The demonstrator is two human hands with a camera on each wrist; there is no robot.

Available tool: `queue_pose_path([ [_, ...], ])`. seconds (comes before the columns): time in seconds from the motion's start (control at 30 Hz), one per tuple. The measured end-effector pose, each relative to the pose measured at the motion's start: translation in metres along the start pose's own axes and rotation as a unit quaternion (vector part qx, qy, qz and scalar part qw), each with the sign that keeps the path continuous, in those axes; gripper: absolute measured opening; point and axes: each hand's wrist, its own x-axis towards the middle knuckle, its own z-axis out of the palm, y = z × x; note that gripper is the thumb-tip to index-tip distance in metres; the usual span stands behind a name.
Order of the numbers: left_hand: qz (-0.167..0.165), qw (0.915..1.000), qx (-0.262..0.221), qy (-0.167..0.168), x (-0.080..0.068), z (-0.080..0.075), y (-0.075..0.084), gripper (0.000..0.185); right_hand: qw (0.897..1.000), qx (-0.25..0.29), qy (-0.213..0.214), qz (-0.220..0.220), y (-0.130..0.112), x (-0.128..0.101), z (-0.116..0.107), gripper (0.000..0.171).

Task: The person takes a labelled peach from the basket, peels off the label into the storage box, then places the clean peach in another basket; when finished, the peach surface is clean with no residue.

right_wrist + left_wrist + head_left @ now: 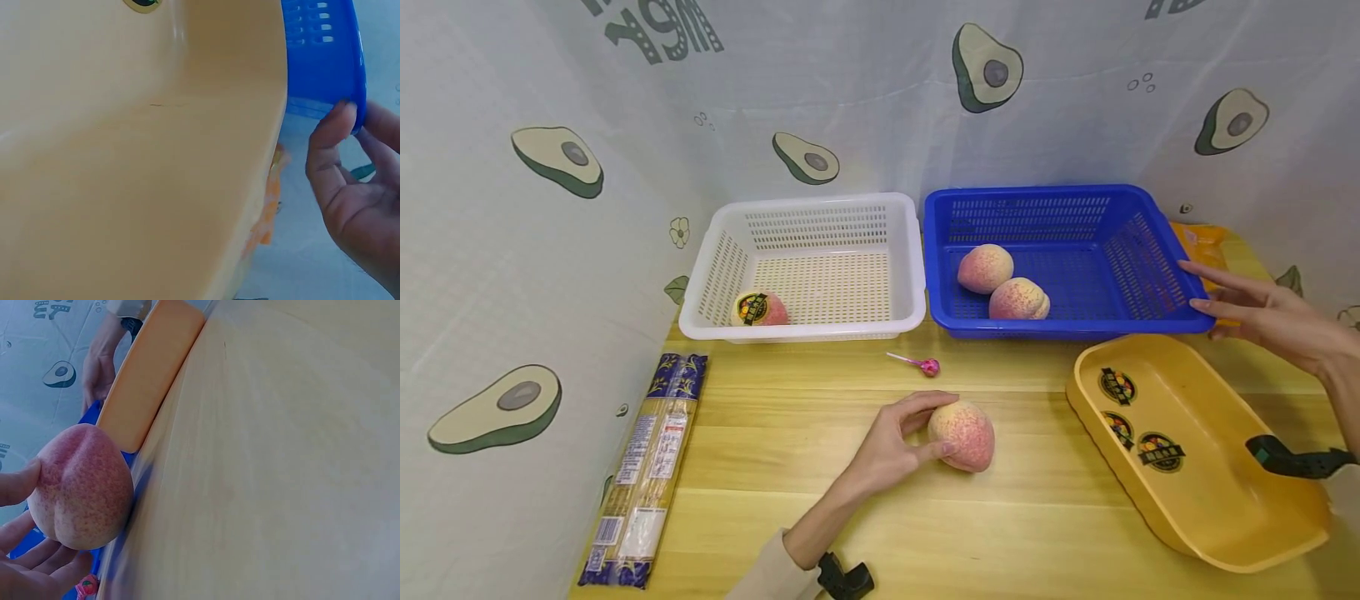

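Note:
My left hand (891,446) grips a pink and cream peach (964,436) over the middle of the table, thumb on the near side and fingers on the far side. The left wrist view shows the peach (81,486) close up, its crease facing the camera. At the right, my right hand (1273,317) pinches the side rim of a blue basket (1022,325); in the right wrist view the thumb (337,122) lies against that rim. Two more peaches (985,268) lie in the blue basket's left part. A white basket (805,331) beside it holds a peach bearing a dark round sticker (752,309).
A yellow basin (1232,467) with several round stickers inside stands tilted at the right, below my right forearm. A lollipop (929,367) lies in front of the baskets. Packs of noodles (643,471) lie at the left. An orange packet (1202,242) shows behind the blue basket.

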Motion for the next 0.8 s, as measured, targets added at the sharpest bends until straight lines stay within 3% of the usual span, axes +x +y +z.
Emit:
queue_pose_path([
  [0.4, -0.008, 0.9983, -0.017, -0.055, 0.0026, -0.0003, 0.0019, 0.061, 1.000, 0.015, -0.010, -0.015, 0.0078, 0.0014, -0.0028, 0.065],
  [0.8, 0.012, 0.9912, 0.077, -0.107, 0.0067, -0.0047, 0.0042, 0.067, 1.000, 0.020, -0.007, -0.018, 0.0080, 0.0009, -0.0030, 0.065],
])
